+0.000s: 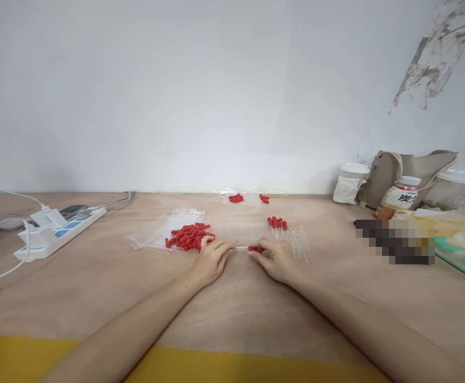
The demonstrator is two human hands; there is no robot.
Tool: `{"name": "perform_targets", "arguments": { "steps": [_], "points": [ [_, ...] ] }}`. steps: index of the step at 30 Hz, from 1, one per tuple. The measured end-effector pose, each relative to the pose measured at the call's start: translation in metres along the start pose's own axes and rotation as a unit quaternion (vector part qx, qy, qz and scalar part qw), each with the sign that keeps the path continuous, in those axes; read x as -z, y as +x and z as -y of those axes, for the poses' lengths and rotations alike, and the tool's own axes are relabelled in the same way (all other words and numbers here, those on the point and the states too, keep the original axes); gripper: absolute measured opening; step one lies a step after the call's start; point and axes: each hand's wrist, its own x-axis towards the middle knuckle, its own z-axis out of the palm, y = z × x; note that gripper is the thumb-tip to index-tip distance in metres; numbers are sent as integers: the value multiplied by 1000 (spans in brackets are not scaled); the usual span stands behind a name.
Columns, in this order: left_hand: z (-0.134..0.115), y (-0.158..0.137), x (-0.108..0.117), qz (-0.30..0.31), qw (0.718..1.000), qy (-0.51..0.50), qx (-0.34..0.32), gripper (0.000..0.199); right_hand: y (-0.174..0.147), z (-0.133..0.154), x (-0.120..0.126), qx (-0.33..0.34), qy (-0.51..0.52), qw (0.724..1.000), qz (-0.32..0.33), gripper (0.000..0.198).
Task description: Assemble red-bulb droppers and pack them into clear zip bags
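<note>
Between my hands lies a clear dropper tube [241, 248], level and just above or on the table. My left hand [213, 259] pinches its left end. The fingers of my right hand [275, 260] close on a red rubber bulb [253, 249] at the tube's right end; how far the bulb covers the tube is hidden. A pile of red bulbs [188, 235] lies by my left hand, partly on a clear plastic bag [152, 234]. Beyond my hands runs a row of clear tubes [238, 232]. Several droppers with red bulbs [277, 222] lie at its right, above more tubes [298, 243].
Small bags with red bulbs [236, 198] lie near the wall. To the left is a white power strip [60, 234] with plugs and cables. At the right stand a lidded cup [349, 183], a labelled bottle [398, 197] and a beige bag [383, 175]. A blurred dark patch [395, 242] lies before them.
</note>
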Motion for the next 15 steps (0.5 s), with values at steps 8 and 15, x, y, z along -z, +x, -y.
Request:
{"name": "perform_targets", "arguments": {
  "steps": [8, 15],
  "points": [
    [9, -3, -5, 19, 998, -3, -54, 46, -4, -4, -3, 17, 15, 1000, -11, 12],
    [6, -2, 0, 32, 996, 10, -87, 44, -8, -5, -1, 57, -20, 998, 25, 14]
  ]
}}
